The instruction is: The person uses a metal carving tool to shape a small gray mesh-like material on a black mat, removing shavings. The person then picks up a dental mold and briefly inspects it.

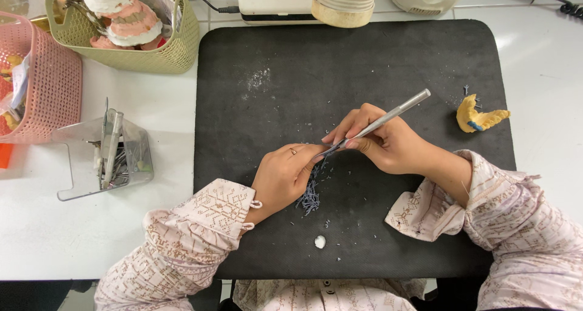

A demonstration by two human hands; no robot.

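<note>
My right hand (pixel 388 142) grips a slim metal hand tool (pixel 398 111) like a pen, its tip pointing down-left toward my left hand. My left hand (pixel 284 176) is curled with its fingertips at the tool tip; whatever small piece it pinches is hidden by the fingers. A ring sits on one left finger. Below the hands lies a pile of thin blue-grey wax shavings (pixel 311 196) on a black work mat (pixel 267 62). A small white lump (pixel 320 242) lies nearer me on the mat.
A yellow wax dental piece (pixel 477 117) lies at the mat's right. Left of the mat: a clear holder with metal instruments (pixel 112 153), a pink basket (pixel 42 92), a green basket with plaster dental casts (pixel 130 29). Appliances stand at the back edge.
</note>
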